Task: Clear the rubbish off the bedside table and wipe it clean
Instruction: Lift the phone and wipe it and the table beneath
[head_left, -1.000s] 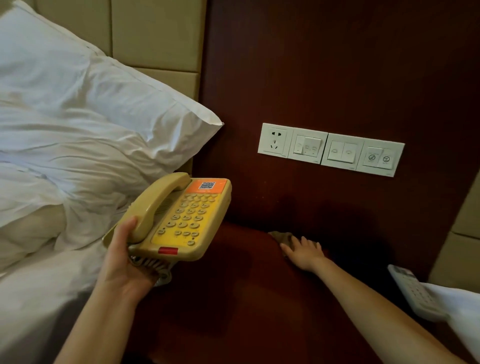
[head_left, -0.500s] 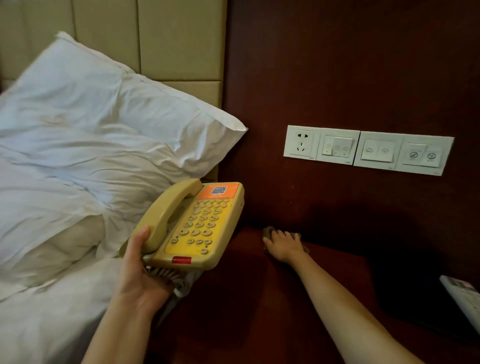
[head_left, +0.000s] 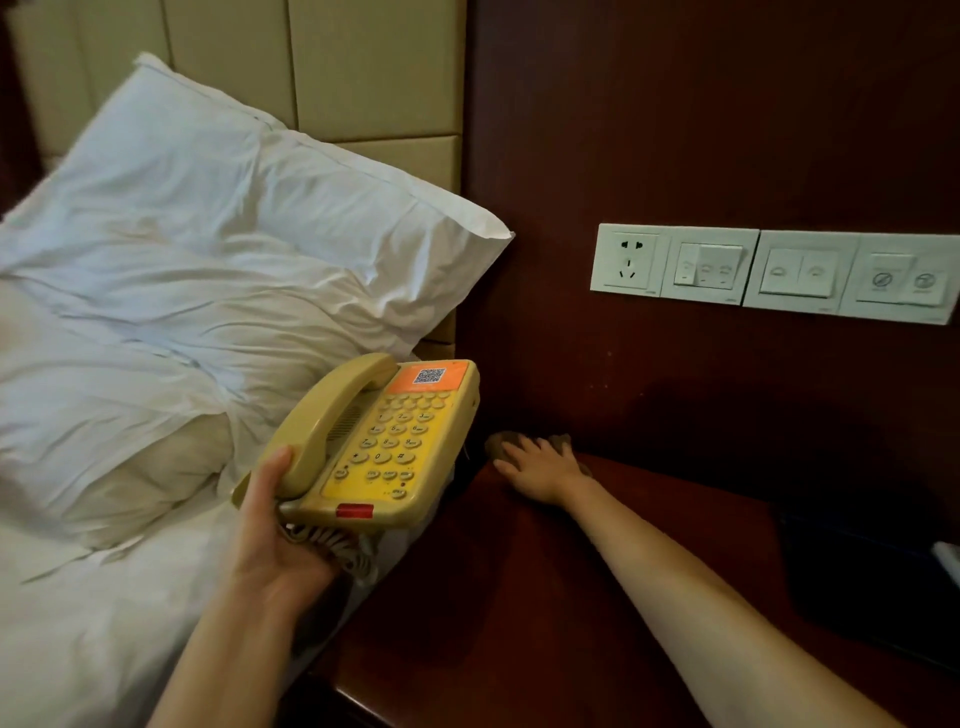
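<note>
Telephone (head_left: 384, 441) being gripped by left hand (head_left: 270, 530). Cloth (head_left: 500, 441) being pressed at far-left desk (head_left: 519, 623) corner under straight fingers (head_left: 525, 448) of right hand (head_left: 543, 470); rest of desk lying nearer, rightward.

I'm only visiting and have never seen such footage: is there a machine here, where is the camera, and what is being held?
No machine: these are a person's two bare arms. The picture comes from a wide-angle camera worn on the person's head, looking forward and down, so the arms reach in from below. The left hand holds a yellow telephone up in the air, its coiled cord hanging beneath. The right hand lies flat, fingers straight, on a brownish cloth at the back of the dark red bedside table. A white pillow lies on the bed to the left; a row of switches is on the wall. Something dark lies on the table's right side; I cannot tell what.
</note>
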